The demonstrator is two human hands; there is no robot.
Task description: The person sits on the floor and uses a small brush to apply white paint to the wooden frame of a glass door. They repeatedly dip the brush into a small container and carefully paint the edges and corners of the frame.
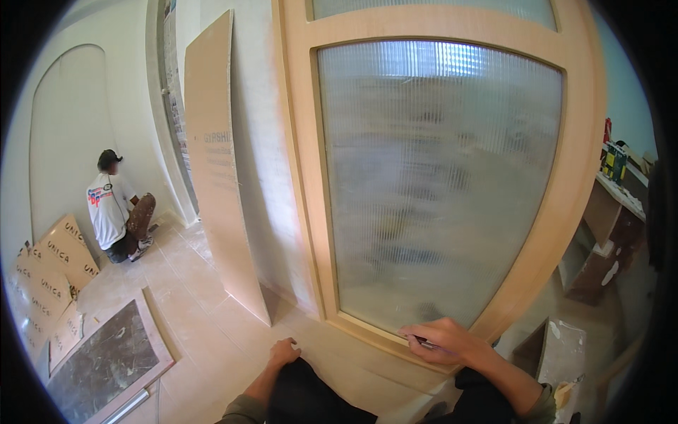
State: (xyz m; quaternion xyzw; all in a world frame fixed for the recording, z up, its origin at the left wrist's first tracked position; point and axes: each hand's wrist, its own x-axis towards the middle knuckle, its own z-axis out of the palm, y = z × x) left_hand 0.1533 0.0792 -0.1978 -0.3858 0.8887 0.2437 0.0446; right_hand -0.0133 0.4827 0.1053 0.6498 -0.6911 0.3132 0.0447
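A tall light-wood framed door [441, 32] with a ribbed glass pane [438, 184] stands right in front of me. My right hand [441, 339] is at the bottom rail, close to the pane's lower edge. It pinches a slim, dark reddish-brown handled tool [424, 342], whose tip is hidden by the fingers, so its exact kind does not show. My left hand [284, 351] rests on my dark-clothed knee [311, 392], its fingers loosely bent and holding nothing.
A tan board [212, 155] leans against the wall left of the door. Farther left a person [113, 205] crouches near several printed sheets [53, 283] and a dark framed panel [106, 353]. A paint-splashed wooden box [565, 353] and a cluttered bench [621, 191] stand right.
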